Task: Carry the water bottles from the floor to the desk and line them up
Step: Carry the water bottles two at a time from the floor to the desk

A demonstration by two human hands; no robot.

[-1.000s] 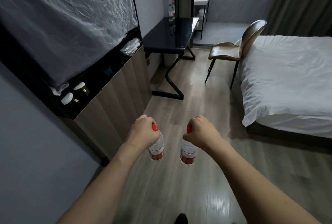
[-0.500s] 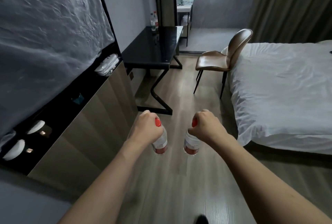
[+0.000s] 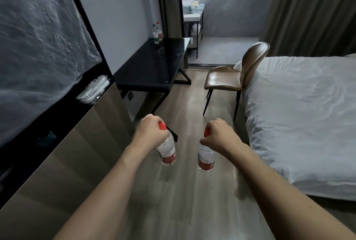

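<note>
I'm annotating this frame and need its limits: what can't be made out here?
Head view only:
- Necks of the two clear red-capped bottles, left and right: wrapped by the left hand and right hand.
- Labels of the two small bottles on the black desk: too small.
- White bed: cut off by the right edge.

i have just the one view, a wide-angle camera on the head, looking forward and down along both forearms. the grey wood-plank floor (image 3: 185, 191) lies close below; the glossy black worktop (image 3: 154, 66) sits farther ahead, left.
</note>
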